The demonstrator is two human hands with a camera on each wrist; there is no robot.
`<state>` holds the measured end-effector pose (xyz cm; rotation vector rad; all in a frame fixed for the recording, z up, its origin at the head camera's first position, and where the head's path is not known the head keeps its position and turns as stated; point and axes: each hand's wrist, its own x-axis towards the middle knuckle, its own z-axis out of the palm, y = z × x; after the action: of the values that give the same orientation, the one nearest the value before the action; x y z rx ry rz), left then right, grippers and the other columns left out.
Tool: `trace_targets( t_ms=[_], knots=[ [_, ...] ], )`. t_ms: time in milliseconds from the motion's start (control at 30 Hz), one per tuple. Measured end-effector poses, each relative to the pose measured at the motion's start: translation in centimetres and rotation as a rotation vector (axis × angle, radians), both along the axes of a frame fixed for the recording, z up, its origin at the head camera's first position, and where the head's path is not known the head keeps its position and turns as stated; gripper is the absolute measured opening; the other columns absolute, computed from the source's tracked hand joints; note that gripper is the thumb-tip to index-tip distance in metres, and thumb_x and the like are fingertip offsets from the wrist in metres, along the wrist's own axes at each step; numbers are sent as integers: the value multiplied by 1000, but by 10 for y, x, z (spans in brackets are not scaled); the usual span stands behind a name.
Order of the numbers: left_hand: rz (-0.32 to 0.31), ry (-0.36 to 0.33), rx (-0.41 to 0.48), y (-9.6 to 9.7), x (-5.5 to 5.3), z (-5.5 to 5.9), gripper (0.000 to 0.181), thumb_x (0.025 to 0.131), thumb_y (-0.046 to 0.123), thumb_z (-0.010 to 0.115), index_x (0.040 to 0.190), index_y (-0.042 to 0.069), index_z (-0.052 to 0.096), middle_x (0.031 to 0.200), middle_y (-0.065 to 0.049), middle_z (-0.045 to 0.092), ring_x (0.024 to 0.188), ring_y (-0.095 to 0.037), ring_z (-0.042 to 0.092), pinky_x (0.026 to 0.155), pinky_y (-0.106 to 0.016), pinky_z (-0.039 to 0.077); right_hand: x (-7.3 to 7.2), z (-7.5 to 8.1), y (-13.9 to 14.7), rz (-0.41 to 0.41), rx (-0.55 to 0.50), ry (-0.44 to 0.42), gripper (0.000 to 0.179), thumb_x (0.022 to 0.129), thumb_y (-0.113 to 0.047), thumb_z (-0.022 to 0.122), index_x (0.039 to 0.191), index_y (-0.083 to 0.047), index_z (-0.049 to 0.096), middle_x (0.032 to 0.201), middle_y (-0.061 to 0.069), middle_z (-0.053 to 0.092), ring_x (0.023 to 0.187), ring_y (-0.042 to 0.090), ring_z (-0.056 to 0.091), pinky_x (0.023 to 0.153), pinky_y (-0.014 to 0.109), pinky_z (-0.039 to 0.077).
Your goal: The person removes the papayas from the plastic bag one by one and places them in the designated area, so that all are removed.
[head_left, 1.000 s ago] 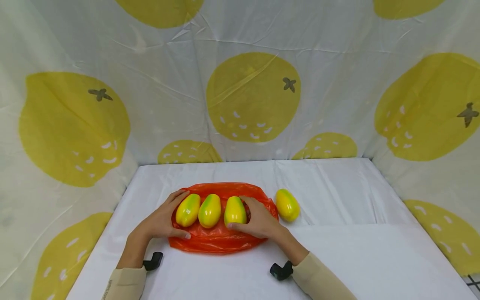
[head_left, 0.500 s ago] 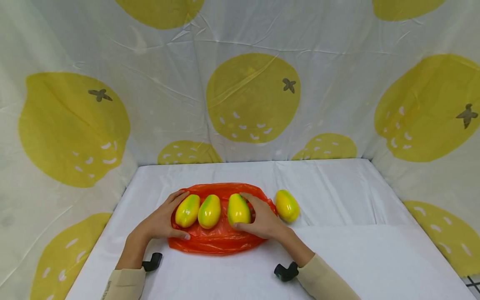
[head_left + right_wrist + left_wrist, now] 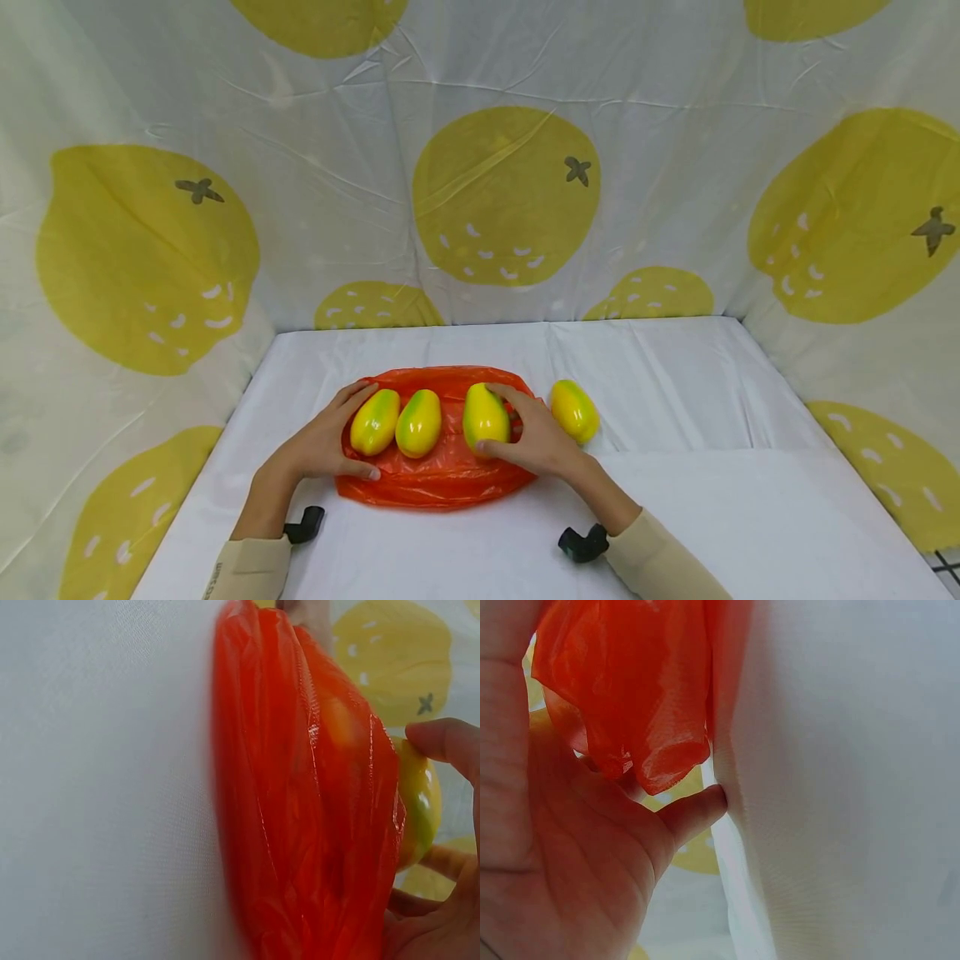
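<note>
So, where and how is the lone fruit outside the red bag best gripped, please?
I'd grip the lone fruit across its middle, coming from the right: its body is oblong, and the right hand and red bag crowd its left.

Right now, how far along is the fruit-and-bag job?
Probably unloading. Looks done: one glossy yellow-green oval fruit lies outside the red plastic bag. In hand: the right hand has a matching fruit in its grip, shifted rightward since a second ago. Left: the leftmost fruit and its neighbour, within the bag's opening.

Right grip [image 3: 540, 437] holding yellow fruit [image 3: 483, 415], red bag [image 3: 442, 487]
</note>
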<state>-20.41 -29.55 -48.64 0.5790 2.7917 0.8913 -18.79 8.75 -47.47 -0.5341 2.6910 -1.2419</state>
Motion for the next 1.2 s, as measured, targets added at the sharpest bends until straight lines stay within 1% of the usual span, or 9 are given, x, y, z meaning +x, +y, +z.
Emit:
trace_targets(
  t_ms=[167, 233, 400, 533, 667, 800, 1033, 1100, 1200],
  knots=[
    [0, 4, 1, 0, 0, -1, 129, 58, 61, 93, 163, 25, 27, 169, -6, 19, 147, -36, 35, 102, -59, 54, -1, 0, 4, -8, -32, -2, 85, 80, -57, 81, 153, -42, 40, 130, -5, 58, 108, 17, 55, 85, 30, 54],
    [-2, 8, -2, -1, 0, -1, 129, 58, 61, 93, 163, 25, 26, 169, -5, 19, 147, -36, 35, 102, -59, 54, -2, 1, 6, -6, -46, -1, 85, 80, -56, 81, 153, -42, 40, 130, -6, 58, 108, 16, 56, 86, 29, 54],
    [-2, 10, -4, -2, 0, -2, 130, 58, 61, 93, 163, 24, 26, 169, -6, 19, 148, -36, 35, 102, -59, 54, -3, 8, 11, 4, -99, 0, 86, 80, -54, 83, 153, -38, 42, 131, -6, 59, 109, 15, 57, 86, 29, 57],
    [1, -1, 4, -1, 0, -1, 129, 59, 60, 93, 163, 24, 26, 169, -7, 19, 147, -38, 35, 100, -59, 55, -1, 14, 17, -8, -131, 5, 83, 80, -47, 84, 152, -36, 44, 130, -5, 61, 107, 16, 59, 86, 32, 60],
    [2, -2, 1, 0, 0, -1, 129, 59, 61, 93, 163, 24, 26, 169, -7, 18, 148, -38, 34, 100, -58, 56, -2, 19, 26, -34, -142, 18, 80, 81, -43, 84, 150, -38, 45, 134, -4, 59, 105, 18, 61, 86, 32, 62],
    [7, 2, -2, 0, 0, -1, 129, 59, 60, 93, 163, 24, 26, 169, -7, 18, 148, -38, 34, 100, -59, 56, -3, 25, 38, -55, -155, 34, 79, 81, -42, 86, 149, -40, 45, 139, -2, 56, 104, 20, 62, 85, 33, 62],
    [10, -11, -4, 1, 0, -1, 129, 59, 61, 93, 163, 24, 26, 170, -7, 18, 148, -38, 34, 99, -57, 57, -5, 28, 61, -62, -159, 65, 79, 83, -42, 85, 151, -37, 43, 143, 3, 54, 106, 21, 63, 92, 38, 62],
    [11, -9, -7, 1, 0, -1, 129, 59, 61, 92, 163, 24, 26, 170, -7, 18, 148, -38, 33, 99, -58, 57, -5, 29, 66, -65, -165, 74, 79, 83, -41, 85, 151, -37, 44, 142, 4, 54, 106, 21, 63, 92, 38, 62],
    [7, 6, -12, 0, 0, -2, 130, 59, 62, 92, 163, 23, 26, 170, -7, 18, 149, -38, 33, 102, -60, 54, -5, 30, 72, -70, -179, 76, 78, 84, -40, 85, 151, -37, 44, 142, 5, 54, 105, 23, 64, 89, 38, 62]
  ],
)
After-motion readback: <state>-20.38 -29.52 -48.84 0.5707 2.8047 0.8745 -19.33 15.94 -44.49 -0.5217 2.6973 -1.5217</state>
